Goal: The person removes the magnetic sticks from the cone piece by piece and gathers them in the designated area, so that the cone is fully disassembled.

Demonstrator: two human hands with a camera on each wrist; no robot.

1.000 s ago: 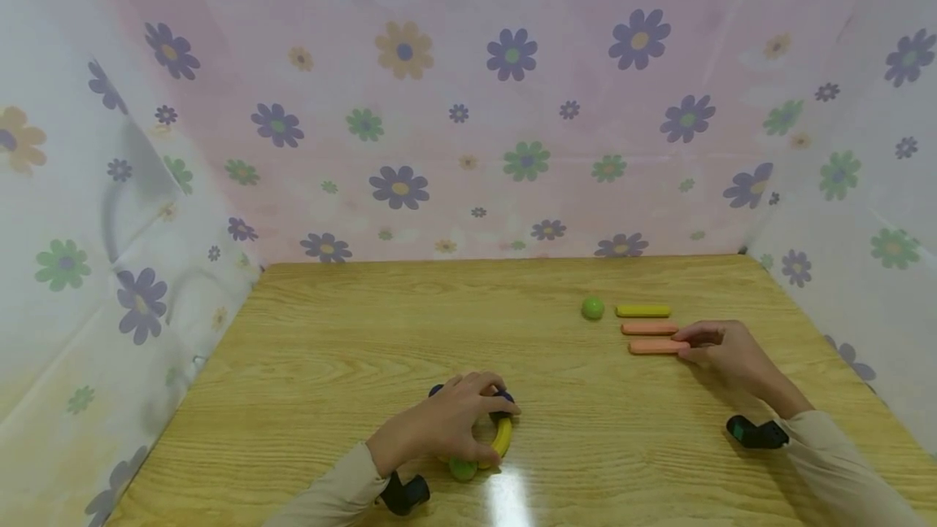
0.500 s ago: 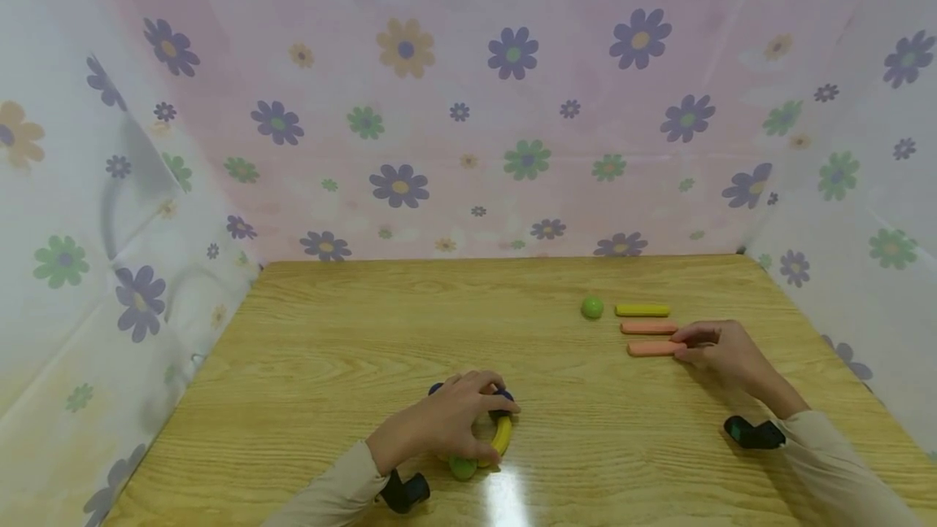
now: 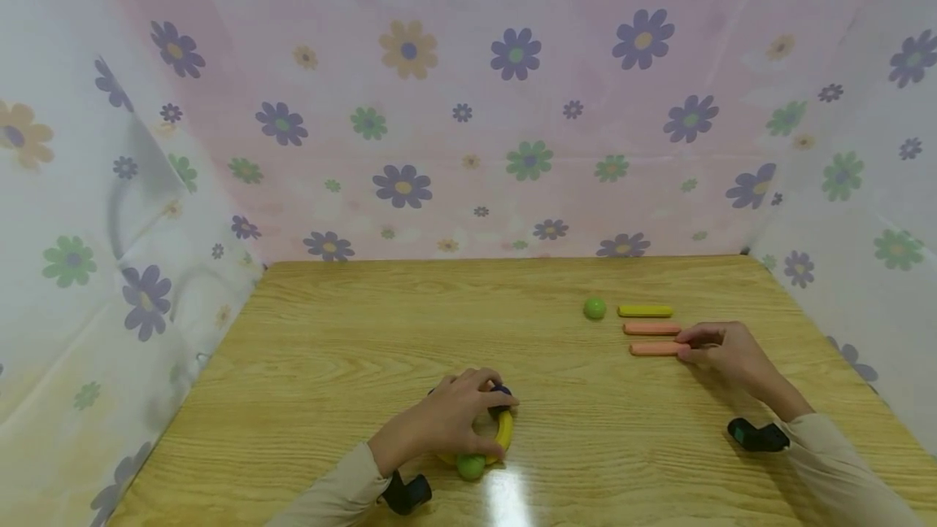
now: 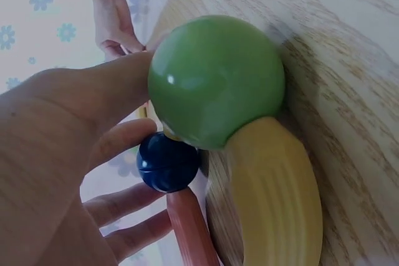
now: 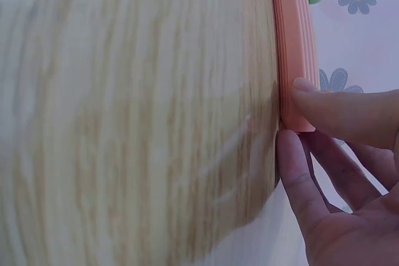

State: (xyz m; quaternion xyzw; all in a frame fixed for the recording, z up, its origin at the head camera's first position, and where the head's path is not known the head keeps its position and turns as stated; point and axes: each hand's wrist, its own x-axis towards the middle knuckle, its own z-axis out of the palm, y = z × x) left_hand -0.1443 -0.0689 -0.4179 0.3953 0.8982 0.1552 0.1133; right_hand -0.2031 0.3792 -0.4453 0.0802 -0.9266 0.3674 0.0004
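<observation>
Near the table's front, my left hand [image 3: 454,417] grips a ring of joined curved rods and balls from above. The ring shows a green ball [image 4: 218,82], a yellow curved rod [image 4: 274,191], a dark blue ball [image 4: 168,161] and an orange-red rod [image 4: 190,228]; my palm hides part of it in the head view. On the right, my right hand [image 3: 732,354] pinches the right end of a straight salmon-coloured rod [image 3: 655,349] between thumb and fingers. In the right wrist view this ribbed rod [image 5: 296,42] lies on the tabletop.
A second salmon rod [image 3: 650,329] lies just behind the held one, with a straight yellow rod [image 3: 644,311] behind that. Left of the yellow rod is a loose green ball [image 3: 594,308]. Flower-patterned curtains [image 3: 468,128] enclose the wooden table [image 3: 366,324].
The green ball of the ring has shifted slightly to the right under my left hand. My right hand keeps its pinch on the salmon rod, which has barely moved.
</observation>
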